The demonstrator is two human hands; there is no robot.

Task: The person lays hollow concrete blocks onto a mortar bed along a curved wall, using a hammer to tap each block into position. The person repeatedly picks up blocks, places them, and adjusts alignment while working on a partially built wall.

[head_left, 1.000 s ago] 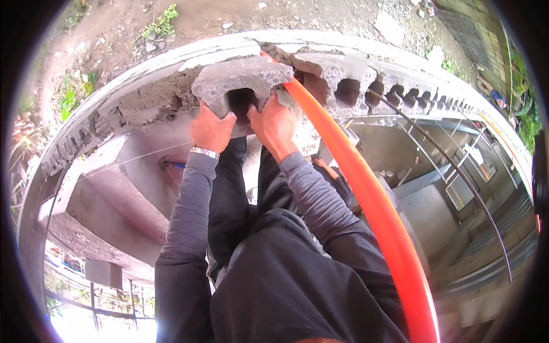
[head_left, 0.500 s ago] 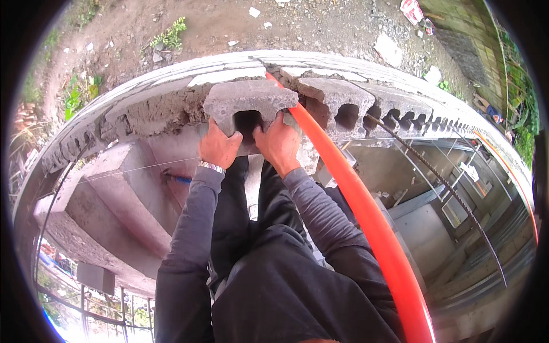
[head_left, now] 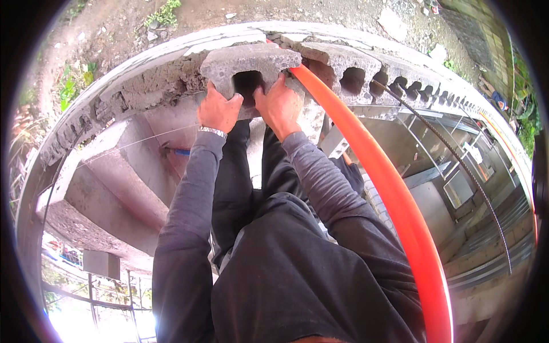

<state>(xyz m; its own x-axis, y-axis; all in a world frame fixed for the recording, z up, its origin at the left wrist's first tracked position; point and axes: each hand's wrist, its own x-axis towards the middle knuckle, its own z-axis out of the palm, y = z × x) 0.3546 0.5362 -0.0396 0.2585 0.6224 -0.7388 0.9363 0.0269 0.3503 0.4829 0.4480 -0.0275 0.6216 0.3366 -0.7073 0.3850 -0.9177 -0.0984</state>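
A grey hollow concrete block (head_left: 251, 59) sits on top of the wall straight ahead, its dark cavity facing me. My left hand (head_left: 219, 108) grips its lower left part, thumb pointing in toward the cavity. On the other side of the cavity, my right hand (head_left: 279, 106) is closed on the block's lower right part, its thumb at the opening. Both sets of fingertips are partly hidden by the block. Right beside the block's right end runs an orange tube (head_left: 366, 154), which curves down past my right arm.
To the right the row of hollow blocks (head_left: 351, 82) continues along the wall. A ribbed steel bar (head_left: 457, 157) juts out from it. Concrete steps (head_left: 123, 166) lie at the left, with a thin string (head_left: 137, 140) stretched above them. Rubble-strewn ground (head_left: 200, 14) lies beyond the wall.
The wall, block and hands appear higher in the picture as the view has tilted. Both hands keep their grip, and the block shows little movement against the wall.
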